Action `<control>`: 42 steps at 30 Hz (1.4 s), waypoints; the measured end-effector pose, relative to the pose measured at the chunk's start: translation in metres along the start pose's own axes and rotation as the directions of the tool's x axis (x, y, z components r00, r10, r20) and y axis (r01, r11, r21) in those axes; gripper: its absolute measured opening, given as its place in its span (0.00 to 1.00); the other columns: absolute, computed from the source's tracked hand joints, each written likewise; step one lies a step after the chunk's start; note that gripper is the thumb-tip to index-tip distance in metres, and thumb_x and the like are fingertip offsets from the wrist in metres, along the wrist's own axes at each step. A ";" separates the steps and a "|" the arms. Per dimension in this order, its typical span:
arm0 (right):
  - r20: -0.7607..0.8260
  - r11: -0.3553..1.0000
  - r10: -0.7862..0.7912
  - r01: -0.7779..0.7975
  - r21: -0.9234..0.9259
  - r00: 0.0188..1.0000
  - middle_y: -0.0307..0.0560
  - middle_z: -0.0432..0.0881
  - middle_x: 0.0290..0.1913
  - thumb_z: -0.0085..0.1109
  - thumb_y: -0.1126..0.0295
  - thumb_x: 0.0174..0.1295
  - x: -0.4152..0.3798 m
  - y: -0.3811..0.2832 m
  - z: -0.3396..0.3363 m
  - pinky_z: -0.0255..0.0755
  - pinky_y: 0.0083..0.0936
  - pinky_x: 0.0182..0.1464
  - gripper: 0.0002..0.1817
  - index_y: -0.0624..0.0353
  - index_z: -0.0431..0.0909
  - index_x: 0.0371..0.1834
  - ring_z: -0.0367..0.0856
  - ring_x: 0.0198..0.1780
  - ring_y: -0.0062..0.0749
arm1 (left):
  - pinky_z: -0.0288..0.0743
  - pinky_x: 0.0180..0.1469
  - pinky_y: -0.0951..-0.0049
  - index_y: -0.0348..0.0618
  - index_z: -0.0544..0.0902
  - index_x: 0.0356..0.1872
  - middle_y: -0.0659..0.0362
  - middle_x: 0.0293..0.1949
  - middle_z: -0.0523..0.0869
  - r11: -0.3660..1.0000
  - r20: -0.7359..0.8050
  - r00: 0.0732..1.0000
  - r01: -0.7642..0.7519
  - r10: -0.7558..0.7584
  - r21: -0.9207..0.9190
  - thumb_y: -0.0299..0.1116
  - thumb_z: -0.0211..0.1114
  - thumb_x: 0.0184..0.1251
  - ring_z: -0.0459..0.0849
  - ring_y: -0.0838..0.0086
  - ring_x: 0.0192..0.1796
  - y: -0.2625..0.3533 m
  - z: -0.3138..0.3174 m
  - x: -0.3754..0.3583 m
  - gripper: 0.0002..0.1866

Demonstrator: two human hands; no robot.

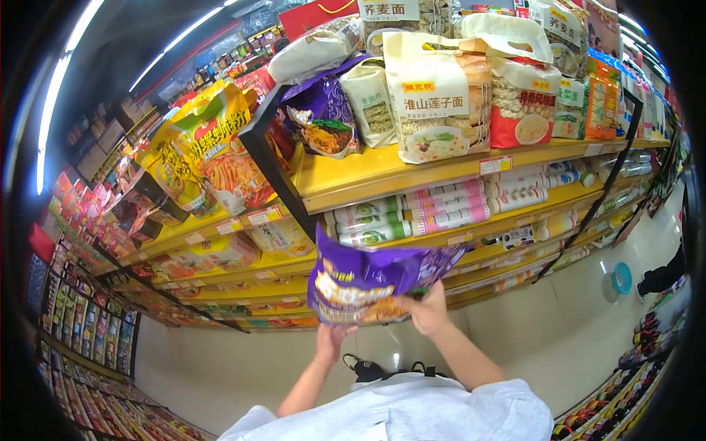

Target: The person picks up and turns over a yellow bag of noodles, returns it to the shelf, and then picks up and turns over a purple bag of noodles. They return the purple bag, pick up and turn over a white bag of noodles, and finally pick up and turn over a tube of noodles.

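A purple bag [364, 283] hung on the near side of the yellow shelf [353, 191], its long axis left to right, just beyond both hands. On my remote feed, my right hand [430, 312] gripped its right side, thumb in front; my left hand [333, 339] gripped the lower left, fingers partly hidden. Neither was nearer. The wrapper looked glossy, creased, pale-lettered.

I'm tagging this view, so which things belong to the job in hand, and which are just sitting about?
In use:
- purple bag, held up off the shelf
- left hand, at its lower edge
- right hand, gripping its side

Just about:
- second purple bag, on the shelf
- red-and-white noodle pack
- teal item on the floor
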State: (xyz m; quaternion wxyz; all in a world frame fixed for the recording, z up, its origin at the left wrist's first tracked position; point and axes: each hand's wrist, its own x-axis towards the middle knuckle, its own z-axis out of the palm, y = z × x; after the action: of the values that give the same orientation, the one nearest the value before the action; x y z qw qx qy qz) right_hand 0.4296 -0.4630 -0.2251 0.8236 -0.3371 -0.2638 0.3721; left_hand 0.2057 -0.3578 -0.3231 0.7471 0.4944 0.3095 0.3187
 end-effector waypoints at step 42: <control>0.036 0.943 0.239 -0.223 -0.246 0.970 0.49 0.65 0.65 0.62 0.68 0.59 -0.087 -0.001 -0.065 0.58 0.30 0.68 0.43 0.64 0.47 0.74 0.66 0.66 0.32 | 0.76 0.59 0.62 0.43 0.61 0.65 0.54 0.59 0.76 0.904 0.174 0.925 0.371 -0.338 -0.215 0.23 0.67 0.60 0.77 0.67 0.59 0.028 0.058 -0.054 0.33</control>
State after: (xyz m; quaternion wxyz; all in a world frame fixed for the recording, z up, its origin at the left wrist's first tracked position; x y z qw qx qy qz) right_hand 0.4237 -0.5561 -0.2814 0.7184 -0.4504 -0.2924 0.4422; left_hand 0.2131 -0.4232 -0.2708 0.8664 0.3544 0.3025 0.1793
